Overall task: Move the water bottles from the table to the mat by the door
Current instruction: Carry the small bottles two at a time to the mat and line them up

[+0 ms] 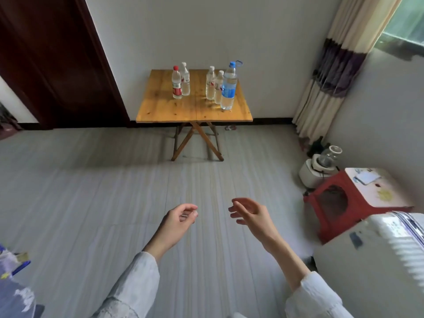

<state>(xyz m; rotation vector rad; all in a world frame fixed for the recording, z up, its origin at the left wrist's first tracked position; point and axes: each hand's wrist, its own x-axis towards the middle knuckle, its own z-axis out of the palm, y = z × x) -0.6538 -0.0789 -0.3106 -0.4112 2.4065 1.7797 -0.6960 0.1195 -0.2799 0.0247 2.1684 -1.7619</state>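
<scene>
With both the left hand (181,216) and right hand (249,213) loose and holding nothing low in the frame, the five water bottles (212,84) clustered upright on the bench (169,111) at upper centre could topple together if one is snatched carelessly.

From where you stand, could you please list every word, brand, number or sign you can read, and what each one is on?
None can be read.
Red-capped bottle: red label, print too small and blurred.
Large blue-capped bottle: blue label, text blurred.
Three white-capped bottles, for example: labels too small to read.
Stool top: stickers or papers, nothing legible.
White case: a dark tag, no readable text.
</scene>
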